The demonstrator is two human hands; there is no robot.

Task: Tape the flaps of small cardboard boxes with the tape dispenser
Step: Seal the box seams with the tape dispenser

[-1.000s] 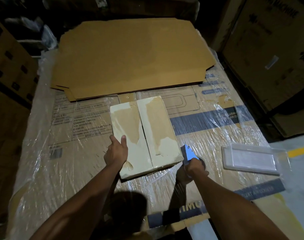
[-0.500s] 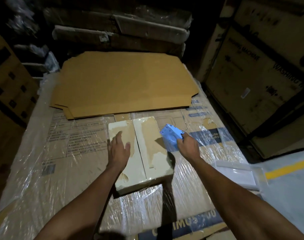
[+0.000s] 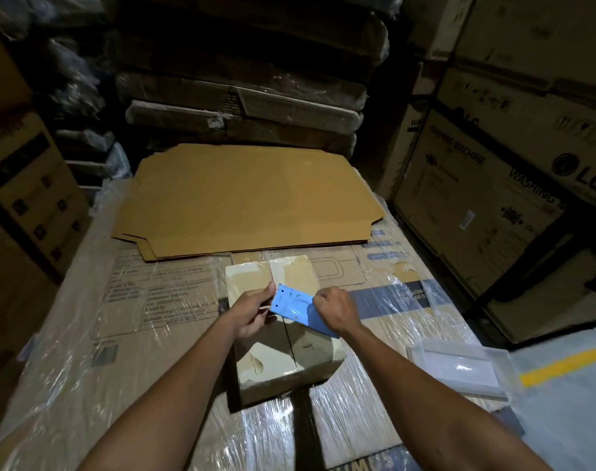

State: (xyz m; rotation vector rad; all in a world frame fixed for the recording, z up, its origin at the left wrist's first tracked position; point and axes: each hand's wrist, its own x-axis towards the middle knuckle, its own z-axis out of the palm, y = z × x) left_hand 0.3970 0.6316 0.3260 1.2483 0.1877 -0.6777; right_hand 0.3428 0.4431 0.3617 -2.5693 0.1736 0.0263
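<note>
Left hand [image 3: 252,312] has left the small cream cardboard box [image 3: 290,348], now pinching tape at the blue plastic tape dispenser [image 3: 295,305] gripped by the right hand [image 3: 335,309]; taping imminent.

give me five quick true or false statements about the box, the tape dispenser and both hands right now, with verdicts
1. The right hand grips the blue tape dispenser above the small box. True.
2. The small box stands on top of the flat cardboard sheets. False: it sits on the plastic-wrapped carton, nearer the person than the sheets.
3. The left hand is at the dispenser's toothed end. True.
4. The box's top flaps stand wide open. False: they lie folded down, meeting at a centre seam.
5. The clear plastic tray lies to the left of the box. False: it lies to the right.
</note>
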